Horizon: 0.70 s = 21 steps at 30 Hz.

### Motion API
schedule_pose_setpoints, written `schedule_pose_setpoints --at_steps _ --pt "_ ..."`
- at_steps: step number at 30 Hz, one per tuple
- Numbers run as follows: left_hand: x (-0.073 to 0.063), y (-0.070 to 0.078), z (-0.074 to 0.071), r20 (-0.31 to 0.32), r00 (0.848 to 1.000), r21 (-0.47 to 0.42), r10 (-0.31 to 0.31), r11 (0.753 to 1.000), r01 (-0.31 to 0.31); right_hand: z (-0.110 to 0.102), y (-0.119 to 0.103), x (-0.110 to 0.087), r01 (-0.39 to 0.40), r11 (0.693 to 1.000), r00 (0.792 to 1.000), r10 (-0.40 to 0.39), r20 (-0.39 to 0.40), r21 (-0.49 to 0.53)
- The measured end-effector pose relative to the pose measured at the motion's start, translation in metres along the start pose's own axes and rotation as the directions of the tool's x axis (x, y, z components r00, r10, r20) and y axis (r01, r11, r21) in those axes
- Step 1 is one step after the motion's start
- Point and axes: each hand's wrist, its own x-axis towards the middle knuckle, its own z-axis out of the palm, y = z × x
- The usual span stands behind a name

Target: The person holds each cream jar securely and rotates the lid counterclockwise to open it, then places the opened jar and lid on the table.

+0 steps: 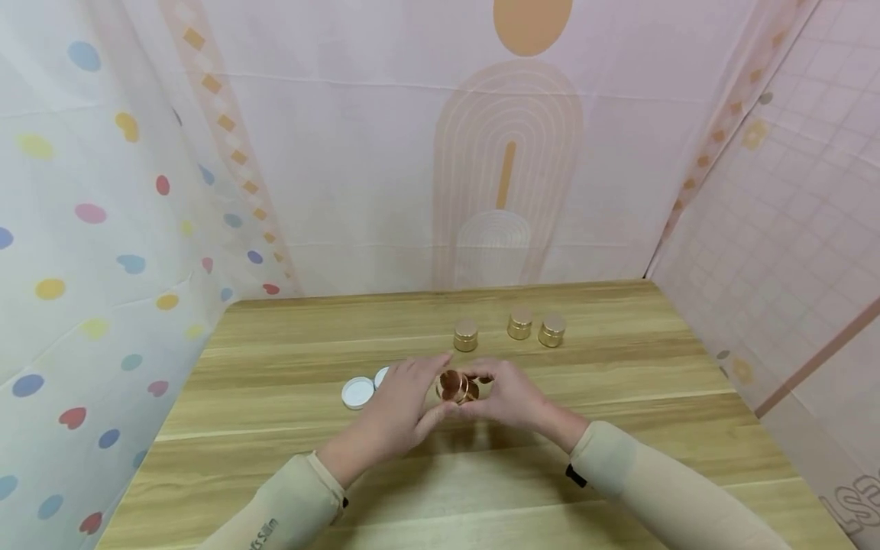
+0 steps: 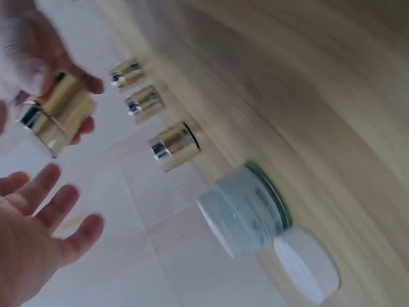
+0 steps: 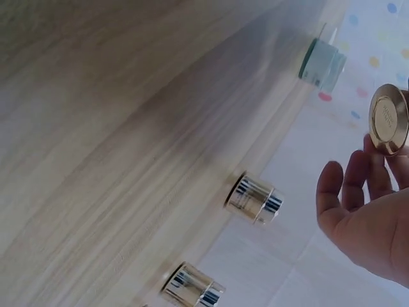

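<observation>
My right hand (image 1: pixel 505 393) grips a small shiny gold jar (image 1: pixel 454 386) in front of my chest, low over the wooden table. The jar's round base (image 3: pixel 385 119) faces the camera in the right wrist view, with small lettering stamped on it. Close beside the jar, my left hand (image 1: pixel 392 420) holds nothing; its fingers (image 2: pixel 56 203) are spread a little apart from the gold side in the left wrist view. Partly hidden by the left hand in the head view is a frosted pale-blue jar (image 2: pixel 239 208). A white lid (image 1: pixel 358 393) lies right next to it.
Three more gold jars stand farther back: one alone (image 1: pixel 465 336), then a pair, the left one (image 1: pixel 520 324) and the right one (image 1: pixel 551 331). Behind the wooden table (image 1: pixel 309 336) hangs a patterned curtain (image 1: pixel 357 168), with more cloth at both sides.
</observation>
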Motion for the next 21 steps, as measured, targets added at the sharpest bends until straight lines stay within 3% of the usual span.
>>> schedule_pose_setpoints --at_steps 3,6,11,21 --pt "0.0002 0.0000 -0.0010 -0.025 0.999 -0.116 -0.030 0.993 0.027 -0.0012 0.0012 -0.0001 -0.037 0.999 0.999 0.037 -0.027 -0.009" --pt "-0.0006 -0.0019 0.0005 -0.033 0.998 -0.143 -0.046 0.989 0.041 -0.0011 0.0016 -0.0007 -0.057 0.998 0.998 0.057 -0.034 -0.017" --pt "-0.0007 -0.0040 0.0026 -0.024 0.998 -0.154 -0.066 0.986 0.062 0.0006 0.0020 -0.0008 -0.050 0.999 0.998 0.050 -0.038 -0.019" --pt "0.0031 -0.0052 0.0054 -0.092 0.993 -0.100 -0.079 0.993 0.070 0.0057 0.0010 0.0040 0.035 0.999 0.999 -0.036 -0.029 -0.025"
